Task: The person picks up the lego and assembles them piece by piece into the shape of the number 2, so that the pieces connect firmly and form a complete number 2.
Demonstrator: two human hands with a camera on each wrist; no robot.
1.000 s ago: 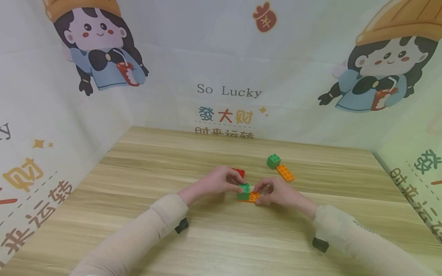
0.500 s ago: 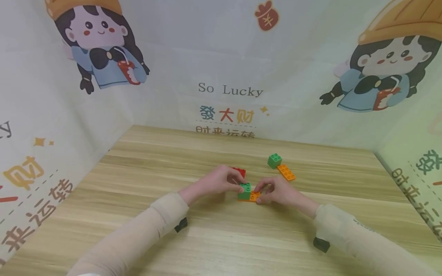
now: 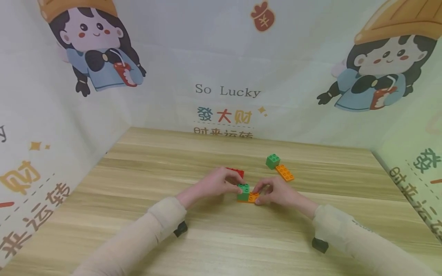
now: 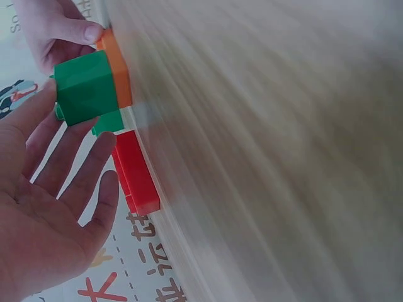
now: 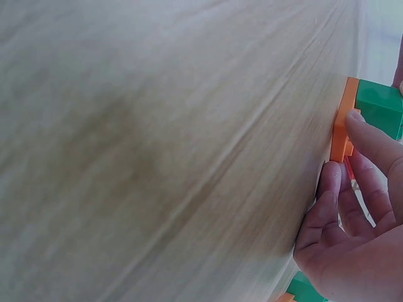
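A green toy building brick [image 3: 243,194] sits on the left part of an orange building plate [image 3: 253,198], whose right part shows bare studs. My left hand [image 3: 219,182] pinches the green brick between thumb and index finger; in the left wrist view its other fingers spread away from the brick. At the plate's right end, my right hand [image 3: 277,191] holds the edge, with the thumb [image 5: 368,135] on the near side and fingers behind. Low over the table, both hands face each other across the joined pieces.
A red brick [image 3: 238,172] lies just behind my left hand, partly hidden by it. Farther back on the right, a second green brick [image 3: 272,161] stands against another orange plate [image 3: 284,173]. Printed cloth [image 3: 165,88] walls in the wooden table [image 3: 165,153].
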